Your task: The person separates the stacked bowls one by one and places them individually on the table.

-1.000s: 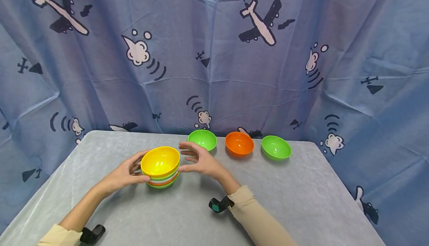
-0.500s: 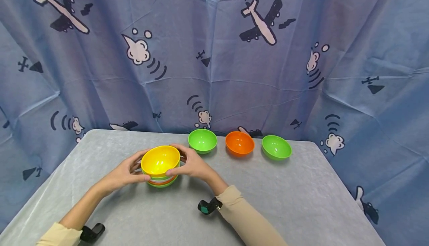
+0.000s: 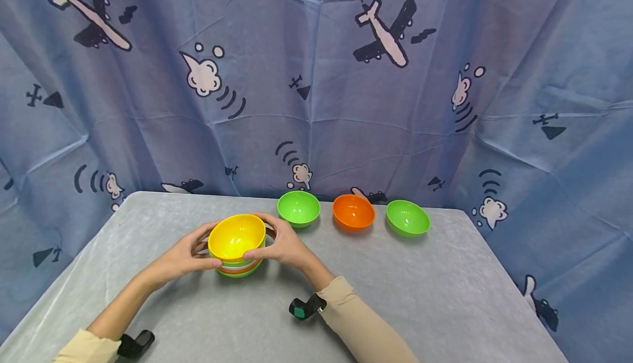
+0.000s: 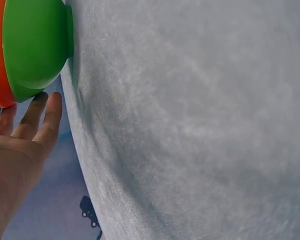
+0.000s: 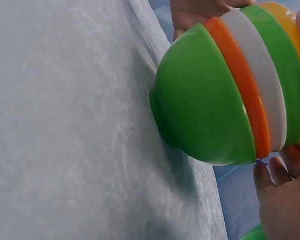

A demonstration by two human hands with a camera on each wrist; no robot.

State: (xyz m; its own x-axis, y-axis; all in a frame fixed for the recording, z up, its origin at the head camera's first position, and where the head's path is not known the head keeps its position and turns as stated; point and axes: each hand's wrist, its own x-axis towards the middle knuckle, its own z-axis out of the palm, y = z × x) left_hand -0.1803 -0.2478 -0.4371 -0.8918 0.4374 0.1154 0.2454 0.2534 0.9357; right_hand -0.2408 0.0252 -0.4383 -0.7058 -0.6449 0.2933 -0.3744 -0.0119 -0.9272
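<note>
A stack of nested bowls stands left of centre on the table. Its top is a yellow bowl (image 3: 236, 238); beneath come a green bowl (image 5: 282, 65), a white bowl (image 5: 260, 72), an orange bowl (image 5: 240, 82) and a lowest green bowl (image 5: 200, 100). My left hand (image 3: 180, 257) grips the stack's left side, thumb at the front near the yellow rim. From the right, my right hand (image 3: 286, 245) holds the upper stack, its thumb on the yellow bowl's front and its fingers round the far side. The left wrist view shows left-hand fingertips (image 4: 54, 107) beside the lowest bowl.
Along the back of the grey-covered table (image 3: 445, 297) sit a green bowl (image 3: 299, 209), an orange bowl (image 3: 353, 213) and another green bowl (image 3: 407, 218), spaced apart in a row. A blue curtain (image 3: 316, 88) with printed planes hangs behind.
My right hand has moved left from beside the stack and taken hold of its upper right side. My left hand and the three back bowls have stayed put.
</note>
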